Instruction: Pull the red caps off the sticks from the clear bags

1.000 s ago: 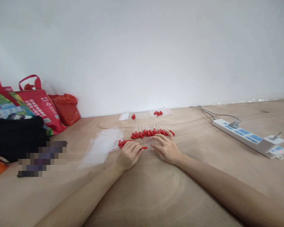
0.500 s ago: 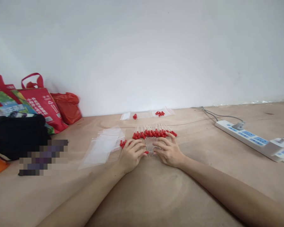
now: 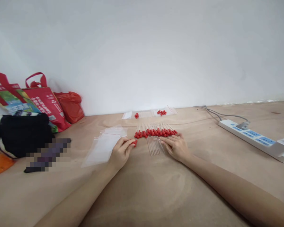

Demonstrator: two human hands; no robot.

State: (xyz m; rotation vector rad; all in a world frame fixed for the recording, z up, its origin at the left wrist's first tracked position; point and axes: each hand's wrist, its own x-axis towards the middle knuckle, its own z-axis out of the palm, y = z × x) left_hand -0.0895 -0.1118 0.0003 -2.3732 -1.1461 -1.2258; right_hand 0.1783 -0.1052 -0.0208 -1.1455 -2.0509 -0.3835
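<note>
My left hand (image 3: 120,152) is closed, its fingertips pinching at a red rubber bulb (image 3: 134,143) just left of the glass tubes; other bulbs may be hidden under the fingers. With the fingers of my right hand (image 3: 176,146) I hold a thin clear glass tube (image 3: 157,139), its bare end pointing left. Below that tube, several bulbless glass tubes (image 3: 154,148) lie side by side on the table. Just beyond both hands stretches a row of glass droppers (image 3: 156,132), red bulbs toward me and tips toward the wall.
Clear zip bags (image 3: 101,151) lie left of my left hand. Near the wall are more bags (image 3: 145,114) with red bulbs on them. Shopping bags (image 3: 46,105), a black cloth item (image 3: 26,134) and a blurred dark object (image 3: 48,154) sit left. A power strip (image 3: 253,137) with cables lies right.
My left hand has moved left, away from the glass tubes, to the loose red bulbs. My right hand has shifted slightly right, uncovering more of the tubes. The view has shifted a little.
</note>
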